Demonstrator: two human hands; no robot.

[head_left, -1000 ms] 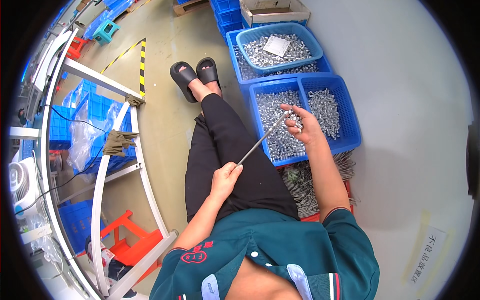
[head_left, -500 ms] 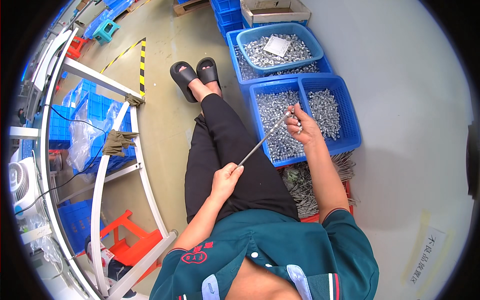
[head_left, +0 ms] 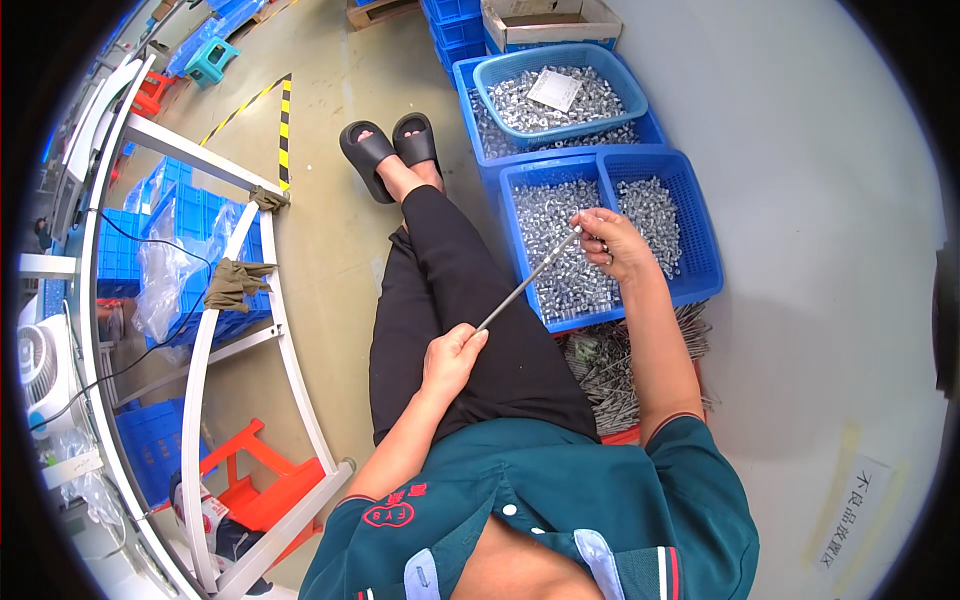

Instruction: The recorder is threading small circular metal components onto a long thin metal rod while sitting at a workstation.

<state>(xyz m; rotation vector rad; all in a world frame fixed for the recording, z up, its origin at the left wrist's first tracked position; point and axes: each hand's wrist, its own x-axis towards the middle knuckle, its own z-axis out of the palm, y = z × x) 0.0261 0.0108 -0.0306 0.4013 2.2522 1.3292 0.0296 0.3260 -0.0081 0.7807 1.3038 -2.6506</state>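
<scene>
My left hand is closed around the lower end of a thin metal rod, above my lap. The rod slants up and away to the right. Toward its far end sits a small silvery sleeve. At the rod's tip my right hand pinches what looks like another small metal sleeve, partly hidden by the fingers. Shiny bits show among its curled fingers. Beneath this hand, a blue divided basket holds loose metal sleeves in both compartments.
Behind stands another blue crate, with a lighter blue basket of metal parts on it. Many metal rods lie in a red container below my right forearm. A white frame and an orange stool stand left.
A sleeve now shows a little way down the rod from its tip. My right hand has turned slightly, its fingers still at the tip. My left hand stays put.
</scene>
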